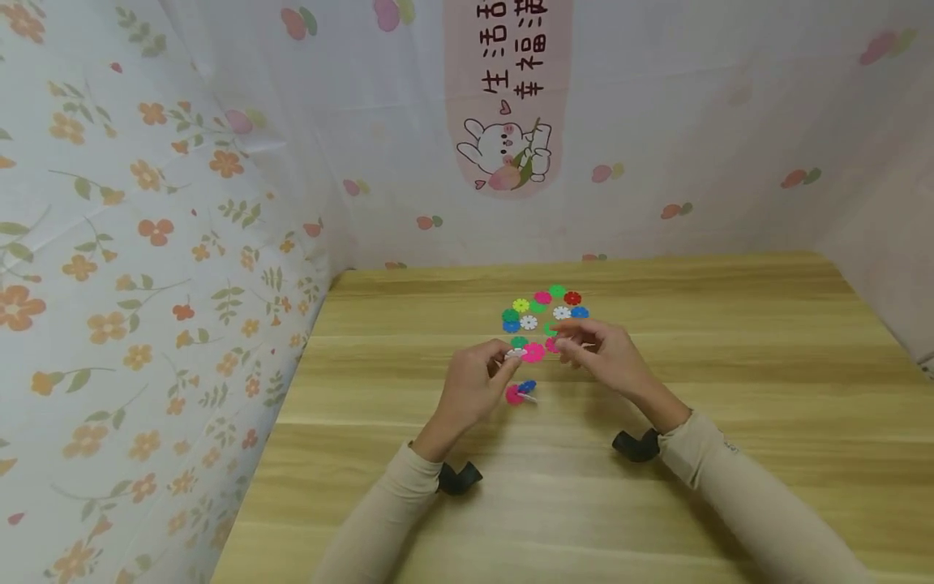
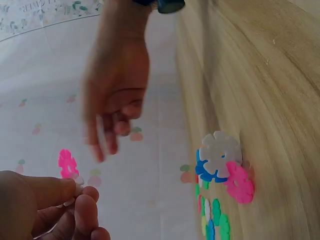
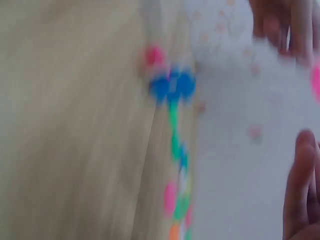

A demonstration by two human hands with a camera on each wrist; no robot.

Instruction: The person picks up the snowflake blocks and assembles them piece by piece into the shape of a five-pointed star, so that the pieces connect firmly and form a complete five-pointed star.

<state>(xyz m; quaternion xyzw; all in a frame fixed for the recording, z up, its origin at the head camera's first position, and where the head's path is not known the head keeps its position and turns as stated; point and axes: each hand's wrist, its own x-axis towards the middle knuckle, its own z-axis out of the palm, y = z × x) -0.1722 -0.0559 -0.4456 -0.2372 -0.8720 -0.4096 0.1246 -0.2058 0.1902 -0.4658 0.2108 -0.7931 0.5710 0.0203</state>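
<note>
My left hand (image 1: 474, 385) pinches a white flower-shaped plastic disc (image 2: 80, 184) between thumb and fingers, above the table. A pink flower-shaped disc (image 2: 67, 163) sticks out beyond the white one and seems joined to it. To the right, my right hand (image 1: 613, 357) hovers with its fingers loosely bent. The left wrist view shows nothing between those fingers (image 2: 102, 137); the right wrist view is blurred. On the table below the hands lies a small cluster of a pink disc (image 1: 514, 394), a blue disc (image 1: 528, 387) and a white disc (image 2: 220, 150), seemingly fitted together.
Several loose flower discs lie farther back, among them a yellow disc (image 1: 520, 305), a red disc (image 1: 572, 298) and a blue disc (image 1: 580, 312). The wood-grain table (image 1: 766, 365) reaches a patterned cloth (image 1: 642, 138) behind. Dark wrist mounts (image 1: 636, 446) hang under both sleeves.
</note>
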